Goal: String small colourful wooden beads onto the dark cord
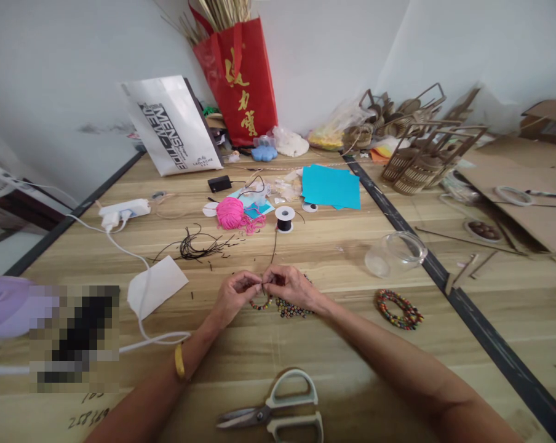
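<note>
My left hand [237, 296] and my right hand [291, 285] meet at the middle of the table, fingertips pinched close together on a thin black cord [274, 247]. The cord runs back toward a white spool of black cord [285, 219]. Below my left fingers hangs or lies a short strand of coloured beads [261, 304]; whether it touches the table I cannot tell. Loose multicoloured beads [294, 309] lie in a patch under my right hand, which partly hides them. Nearer to me rest scissors [275, 413] with pale handles, blades pointing left.
A coiled bead strand [399, 309] and a clear jar on its side [395, 255] are at right. Behind my hands are black cord pieces [199, 245], pink yarn [230, 213] and blue sheets [331, 187]. A white cable [142, 307] crosses the left side by a white card [158, 284].
</note>
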A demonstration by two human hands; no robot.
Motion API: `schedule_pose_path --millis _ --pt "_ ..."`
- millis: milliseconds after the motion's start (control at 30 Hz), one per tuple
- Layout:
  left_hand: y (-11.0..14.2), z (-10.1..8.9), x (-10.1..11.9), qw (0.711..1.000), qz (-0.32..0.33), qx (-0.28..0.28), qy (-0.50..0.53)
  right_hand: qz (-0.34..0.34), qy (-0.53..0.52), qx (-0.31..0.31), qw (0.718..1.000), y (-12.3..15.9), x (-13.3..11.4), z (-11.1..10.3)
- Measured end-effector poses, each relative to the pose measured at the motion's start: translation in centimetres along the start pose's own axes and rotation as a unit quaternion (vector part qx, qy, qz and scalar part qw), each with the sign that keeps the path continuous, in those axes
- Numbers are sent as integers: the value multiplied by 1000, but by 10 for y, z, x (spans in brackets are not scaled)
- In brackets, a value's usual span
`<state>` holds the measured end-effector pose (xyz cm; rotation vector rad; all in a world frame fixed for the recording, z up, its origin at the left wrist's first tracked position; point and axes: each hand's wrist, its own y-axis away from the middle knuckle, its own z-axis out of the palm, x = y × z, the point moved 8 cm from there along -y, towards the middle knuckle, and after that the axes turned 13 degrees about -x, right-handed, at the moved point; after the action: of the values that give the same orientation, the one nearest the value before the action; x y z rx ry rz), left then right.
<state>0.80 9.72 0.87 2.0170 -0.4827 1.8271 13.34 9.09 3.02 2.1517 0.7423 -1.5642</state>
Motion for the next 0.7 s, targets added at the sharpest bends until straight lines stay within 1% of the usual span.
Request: schedule_pose_path --millis 200,333,433,567,700 --pt "-1 -5 -10 998 -14 8 65 -34 71 11 997 1 -10 1" --pt "-2 -6 -17 993 -20 19 112 -68 117 16 991 3 -15 3" --pt "-1 -5 -18 991 -25 23 130 -90 141 10 986 3 -16 5" --pt "0 -5 -19 988 -34 35 147 -103 169 2 980 5 -17 7" --pt "1 -4 -20 985 -40 53 161 -126 217 -5 968 8 -24 10"
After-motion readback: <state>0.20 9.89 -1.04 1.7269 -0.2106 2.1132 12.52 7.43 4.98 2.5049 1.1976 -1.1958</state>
